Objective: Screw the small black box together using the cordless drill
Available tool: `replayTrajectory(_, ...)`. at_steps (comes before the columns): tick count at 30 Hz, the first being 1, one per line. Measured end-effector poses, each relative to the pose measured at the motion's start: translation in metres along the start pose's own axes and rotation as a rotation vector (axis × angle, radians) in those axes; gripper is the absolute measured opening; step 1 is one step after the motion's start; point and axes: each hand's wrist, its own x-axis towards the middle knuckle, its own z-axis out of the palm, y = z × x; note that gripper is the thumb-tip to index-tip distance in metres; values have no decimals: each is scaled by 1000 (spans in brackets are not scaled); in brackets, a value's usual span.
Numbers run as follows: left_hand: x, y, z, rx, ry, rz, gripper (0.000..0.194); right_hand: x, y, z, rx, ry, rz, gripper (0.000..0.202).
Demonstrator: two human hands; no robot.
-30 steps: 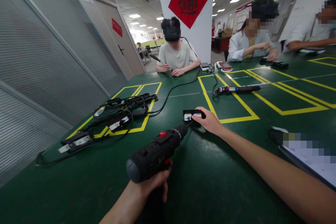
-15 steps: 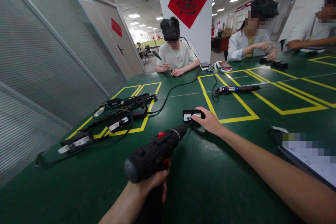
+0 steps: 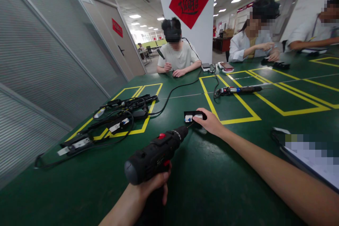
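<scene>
The drill (image 3: 156,156) in my left hand (image 3: 159,180) has moved a tiny bit to the left, and the person (image 3: 180,53) across from me has tipped a tool with a green handle (image 3: 160,53) up straighter. My right hand (image 3: 209,124) has stayed in the same spot.

My left fingers are curled round the drill's grip, under its fat body (I can't tell if one is squeezing the trigger). The drill leans forward, so its thin bit (image 3: 190,125) points away from me, toward a small black block (image 3: 193,112). I think holding it this way lets me look along it. The tip is very near my right thumb, but I can't tell if it touches the block.

My right fingers pinch the block at its right end, thumb in front, likely so it won't slide or spin. The block seems to rest on the green table (image 3: 225,176), between two yellow tape (image 3: 241,121) boxes. Its white side faces me, which looks handy for the drill.

A heap of black parts and wires (image 3: 140,113) lies on my left. A long dark tool (image 3: 251,89) lies past my right hand, maybe to keep it out of the way.
</scene>
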Motion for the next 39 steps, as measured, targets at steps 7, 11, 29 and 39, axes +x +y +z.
replayTrajectory(7, -1, 1, -1, 21, -11, -12, 37, -1, 0, -1, 5, -13, -6, 37)
replayTrajectory(11, 0, -1, -1, 13, -26, -9, 39, 0, 1, -1, 10, -11, -9, 36)
replayTrajectory(29, -8, 20, 3, 21, -79, 24, 25, 1, 3, 1, -8, 4, -33, 35)
replayTrajectory(39, -11, 23, 4, 70, -59, -31, 28, 1, 2, 1, -1, -7, -26, 36)
